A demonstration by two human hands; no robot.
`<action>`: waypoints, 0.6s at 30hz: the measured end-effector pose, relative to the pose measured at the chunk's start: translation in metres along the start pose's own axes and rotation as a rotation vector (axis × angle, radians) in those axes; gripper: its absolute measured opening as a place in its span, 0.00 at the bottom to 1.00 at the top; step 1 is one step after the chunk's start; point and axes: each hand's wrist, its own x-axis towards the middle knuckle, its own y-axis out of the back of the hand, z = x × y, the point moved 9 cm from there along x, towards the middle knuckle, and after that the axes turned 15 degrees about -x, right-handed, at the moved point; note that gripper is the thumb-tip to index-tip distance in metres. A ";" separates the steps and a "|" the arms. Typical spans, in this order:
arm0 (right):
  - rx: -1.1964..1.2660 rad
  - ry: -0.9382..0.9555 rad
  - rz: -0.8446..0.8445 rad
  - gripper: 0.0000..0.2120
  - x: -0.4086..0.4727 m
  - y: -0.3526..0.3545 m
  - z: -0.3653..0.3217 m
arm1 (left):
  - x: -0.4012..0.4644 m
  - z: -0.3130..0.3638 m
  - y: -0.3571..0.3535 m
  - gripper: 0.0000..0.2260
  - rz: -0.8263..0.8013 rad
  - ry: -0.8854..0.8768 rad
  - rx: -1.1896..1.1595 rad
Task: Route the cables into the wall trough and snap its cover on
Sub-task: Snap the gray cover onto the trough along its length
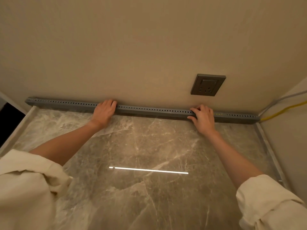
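A marble counter (pixel 149 146) meets a beige wall, where a grey slotted trough (pixel 149 110) lies along the joint, its long axis running left to right from the left corner to the right one, below a grey socket (pixel 207 85). The left hand (pixel 104 112) lies over the trough with fingers curled across its top; the right hand (pixel 203 117) grips it further right, thumb on the front face. A yellow cable (pixel 282 112) and a grey cable (pixel 280 98) enter at the right end. Pressing unevenly could, by the look of it, leave the cover half seated, or pinch a cable beneath its edge
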 end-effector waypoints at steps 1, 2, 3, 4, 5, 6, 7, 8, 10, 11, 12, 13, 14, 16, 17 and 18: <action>-0.003 -0.014 0.012 0.18 0.002 0.000 0.001 | 0.001 -0.001 0.001 0.16 0.014 0.003 -0.010; -0.005 -0.028 0.023 0.18 0.004 0.000 0.001 | 0.002 -0.001 0.002 0.16 0.028 0.003 -0.017; -0.011 -0.039 0.034 0.18 0.005 0.001 0.001 | 0.003 -0.001 0.003 0.16 0.035 0.005 -0.018; -0.018 -0.050 0.048 0.18 0.005 0.001 0.002 | 0.005 -0.002 0.002 0.16 0.041 0.004 -0.014; -0.017 -0.071 0.064 0.19 0.005 0.002 0.003 | 0.005 -0.002 0.001 0.17 0.043 0.005 -0.014; 0.004 -0.112 0.082 0.19 0.004 0.003 0.006 | 0.005 -0.003 -0.001 0.18 0.043 0.008 -0.020; 0.045 -0.181 0.099 0.20 0.001 0.004 0.012 | 0.005 -0.004 -0.003 0.18 0.044 0.017 -0.031; 0.093 -0.260 0.112 0.21 -0.001 0.005 0.018 | 0.005 -0.006 -0.004 0.19 0.050 0.028 -0.045; 0.164 -0.351 0.113 0.22 -0.005 0.005 0.023 | 0.005 -0.009 -0.003 0.18 0.059 0.051 -0.077; 0.196 -0.355 0.106 0.22 -0.005 0.004 0.022 | 0.005 -0.010 -0.002 0.18 0.060 0.056 -0.090; 0.235 -0.355 0.097 0.22 -0.005 0.002 0.021 | 0.005 -0.010 -0.002 0.17 0.059 0.057 -0.107; 0.274 -0.357 0.087 0.22 -0.004 0.001 0.021 | 0.005 -0.010 -0.002 0.18 0.059 0.055 -0.133; 0.299 -0.360 0.082 0.22 -0.004 0.001 0.020 | 0.005 -0.009 -0.003 0.19 0.058 0.052 -0.161; 0.306 -0.353 0.089 0.22 -0.005 0.000 0.020 | 0.004 -0.003 -0.003 0.22 0.074 0.037 -0.201; 0.301 -0.340 0.097 0.23 -0.007 0.000 0.019 | 0.003 0.000 -0.003 0.22 0.086 0.029 -0.211; 0.296 -0.325 0.104 0.23 -0.008 0.000 0.018 | 0.002 0.003 -0.002 0.22 0.095 0.022 -0.216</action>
